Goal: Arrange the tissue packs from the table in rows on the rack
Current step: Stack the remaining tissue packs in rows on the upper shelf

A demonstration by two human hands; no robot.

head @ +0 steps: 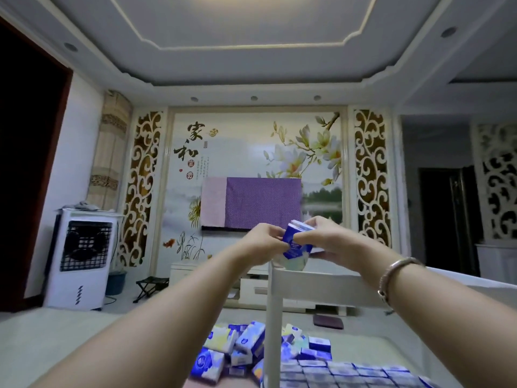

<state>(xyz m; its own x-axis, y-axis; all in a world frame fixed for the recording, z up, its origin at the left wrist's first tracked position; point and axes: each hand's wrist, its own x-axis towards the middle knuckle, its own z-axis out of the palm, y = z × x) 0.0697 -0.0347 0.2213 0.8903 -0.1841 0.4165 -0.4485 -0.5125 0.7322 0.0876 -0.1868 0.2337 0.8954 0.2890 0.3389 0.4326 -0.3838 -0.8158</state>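
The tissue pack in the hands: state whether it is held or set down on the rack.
Held: left hand and right hand grip the tissue pack above the rack.

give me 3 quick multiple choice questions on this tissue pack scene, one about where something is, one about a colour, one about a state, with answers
1. Where does the loose pile of tissue packs lie?
A. low in the frame, left of the white rack post
B. on top of the air cooler
C. on the folding stool

2. What colour is the cloth hanging on the far wall?
A. green
B. purple
C. orange

3. What is happening with the raised tissue pack?
A. it lies untouched on the floor
B. only one hand holds it
C. both hands hold it above the rack's top shelf

Answers:
1. A, the heap sits at the bottom of the view beside the post.
2. B, the cloth is purple with a paler pink strip at its left.
3. C, the left hand and the right hand grip the pack from either side.
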